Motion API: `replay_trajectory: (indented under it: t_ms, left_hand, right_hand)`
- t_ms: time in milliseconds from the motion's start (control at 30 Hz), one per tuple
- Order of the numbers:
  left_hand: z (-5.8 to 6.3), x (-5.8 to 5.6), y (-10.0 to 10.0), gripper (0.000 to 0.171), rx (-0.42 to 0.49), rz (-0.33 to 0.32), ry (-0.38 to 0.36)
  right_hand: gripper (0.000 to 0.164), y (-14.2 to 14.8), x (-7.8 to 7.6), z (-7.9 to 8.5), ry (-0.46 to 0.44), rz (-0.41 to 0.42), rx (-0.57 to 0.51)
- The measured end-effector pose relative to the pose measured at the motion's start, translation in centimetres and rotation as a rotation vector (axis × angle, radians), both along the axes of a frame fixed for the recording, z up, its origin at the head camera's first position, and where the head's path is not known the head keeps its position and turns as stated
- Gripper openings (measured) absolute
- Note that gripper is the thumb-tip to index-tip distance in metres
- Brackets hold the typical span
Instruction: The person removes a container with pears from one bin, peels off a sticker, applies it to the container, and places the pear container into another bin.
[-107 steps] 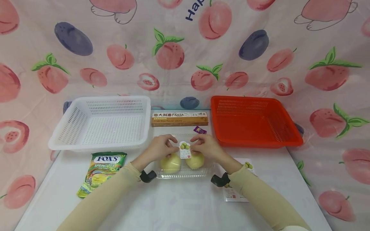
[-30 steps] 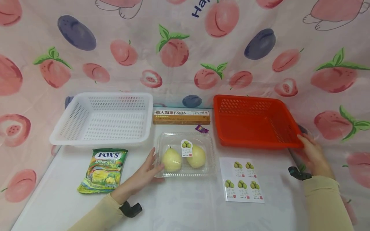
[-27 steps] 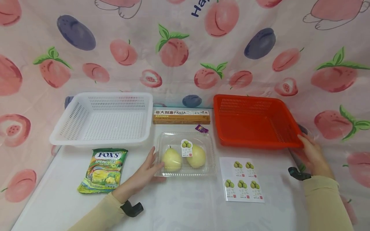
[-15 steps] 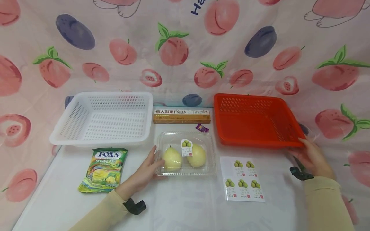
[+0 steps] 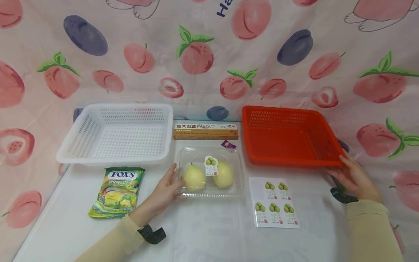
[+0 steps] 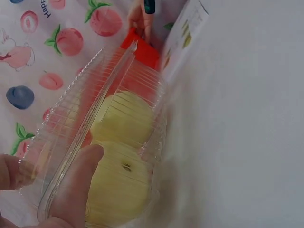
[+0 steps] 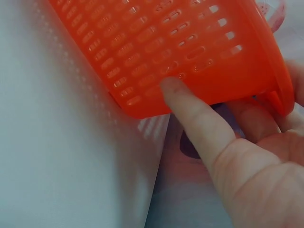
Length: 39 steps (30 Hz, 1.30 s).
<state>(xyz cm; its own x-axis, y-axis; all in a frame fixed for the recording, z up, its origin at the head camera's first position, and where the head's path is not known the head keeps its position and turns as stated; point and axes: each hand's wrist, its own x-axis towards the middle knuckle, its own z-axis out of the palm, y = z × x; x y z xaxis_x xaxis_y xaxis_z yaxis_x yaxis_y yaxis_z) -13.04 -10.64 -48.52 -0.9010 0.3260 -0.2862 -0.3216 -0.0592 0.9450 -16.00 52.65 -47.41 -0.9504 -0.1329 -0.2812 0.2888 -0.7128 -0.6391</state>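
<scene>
In the head view my left hand [image 5: 164, 191] grips the left edge of a clear plastic clamshell box [image 5: 235, 169]. The left wrist view shows the thumb [image 6: 78, 183] on its rim and a finger on the other side. Inside lie two pale yellow pears, one on the left [image 5: 194, 177] and one on the right [image 5: 223, 175]. A white pear-picture label [image 5: 211, 169] sits on the lid. At the far right, my right hand [image 5: 355, 180] holds the near right corner of a red plastic basket [image 5: 281, 142], with fingers beneath and along its rim [image 7: 278, 61].
A white basket [image 5: 131, 140] stands at the back left, with a Fox's candy bag [image 5: 118, 193] before it. Between the baskets lie a pasta box [image 5: 205, 131] and a purple-wrapped candy [image 5: 228, 144]. A sheet of pear labels [image 5: 274, 203] lies right of the clamshell.
Both hands have left the label on the lid; my left took the box's left edge, my right the red basket's corner. Just now the clamshell has risen slightly at its near side.
</scene>
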Motion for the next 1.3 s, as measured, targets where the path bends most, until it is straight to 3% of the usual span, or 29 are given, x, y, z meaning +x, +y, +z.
replay_trajectory:
  t_ms: [267,533,767,900,1100,1300]
  left_hand:
    - [2.9,0.3,-0.3,0.083,-0.034,-0.049,0.082]
    - [6.2,-0.4,0.2,0.083,-0.001,-0.082,0.150]
    - [9.2,-2.3,2.6,0.080,0.065,-0.096,0.233]
    - [10.7,-3.7,4.9,0.081,0.118,-0.076,0.221]
    - [11.9,-5.6,8.7,0.085,0.176,-0.041,0.150]
    - [12.3,-7.9,12.1,0.084,0.167,-0.029,0.133]
  right_hand:
    - [0.051,0.1,0.3,-0.2,0.064,0.049,0.020]
    - [0.052,0.0,0.6,0.2,0.007,-0.007,0.064]
    - [0.053,0.0,0.5,0.5,-0.027,-0.053,0.059]
    - [0.054,-0.1,0.6,0.5,-0.022,-0.057,0.028]
    - [0.052,-1.0,0.6,1.2,-0.056,-0.058,0.193]
    - [0.057,-1.4,1.1,2.1,-0.115,-0.066,0.308]
